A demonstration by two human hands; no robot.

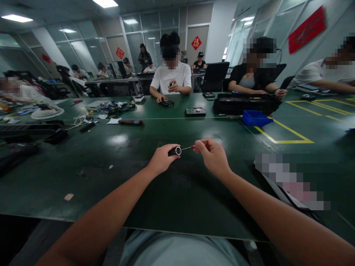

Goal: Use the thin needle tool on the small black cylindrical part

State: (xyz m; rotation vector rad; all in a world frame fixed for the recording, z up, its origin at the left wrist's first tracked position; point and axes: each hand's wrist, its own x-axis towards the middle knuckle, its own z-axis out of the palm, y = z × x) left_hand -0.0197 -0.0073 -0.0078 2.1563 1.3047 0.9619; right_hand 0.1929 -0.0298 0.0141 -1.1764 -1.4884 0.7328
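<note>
Over the middle of the green table, my left hand [161, 159] is closed around a short dark cylinder [173, 151] with a silver-rimmed round end. That end faces right and towards me; details inside it are too small to make out. My right hand [215, 157] pinches a small screwdriver [186, 148] by its reddish handle, which the fingers mostly cover. Its thin metal shaft points left, with the tip at or close to the cylinder's rim. Whether the tip touches is unclear.
On the green table [111, 192] lie a hard drive [195, 111], a blue bin [256, 118], a black device [246, 104] and a pen-like tool [131, 122]. Cables and parts [111, 106] clutter the left. A partly blurred flat item [288, 184] lies right. Co-workers sit opposite.
</note>
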